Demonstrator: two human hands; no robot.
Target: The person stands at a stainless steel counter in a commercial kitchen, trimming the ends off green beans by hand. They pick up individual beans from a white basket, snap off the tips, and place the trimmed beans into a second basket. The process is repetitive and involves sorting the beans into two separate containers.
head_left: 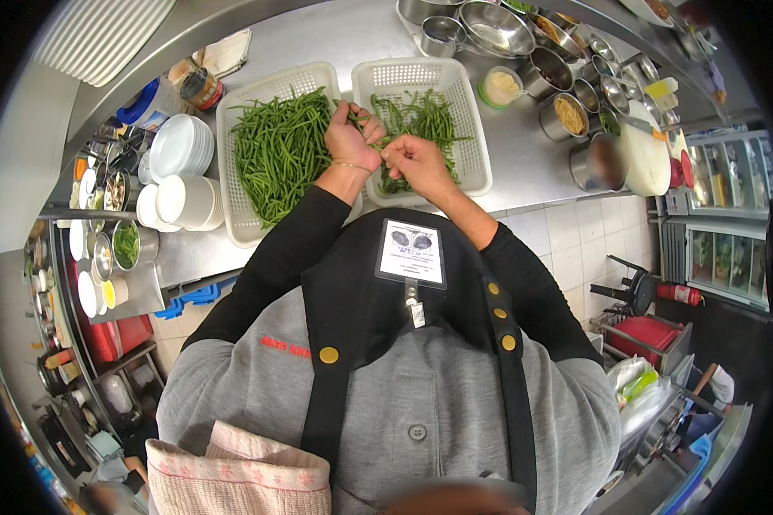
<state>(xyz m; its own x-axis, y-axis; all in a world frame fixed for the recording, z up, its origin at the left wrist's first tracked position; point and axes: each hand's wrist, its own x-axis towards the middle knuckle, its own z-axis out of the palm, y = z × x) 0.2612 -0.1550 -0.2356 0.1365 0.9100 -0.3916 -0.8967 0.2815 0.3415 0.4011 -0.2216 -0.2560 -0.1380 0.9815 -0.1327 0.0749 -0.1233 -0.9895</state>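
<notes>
Two white perforated plastic baskets stand side by side on a stainless steel counter. Long green beans are heaped in the left basket, while a thinner layer of green bean pieces covers part of the right basket. My left hand, with a thin bracelet at the wrist, grips some green beans above the gap between the baskets. Close against it, my right hand pinches the end of a bean over the right basket's near left part. Its fingertips partly hide the bean.
Left of the baskets are stacked white plates, white bowls and a jar. To the right stand a tub, several steel pots and a knife on a white cutting board. Other people are partly visible at the lower edges.
</notes>
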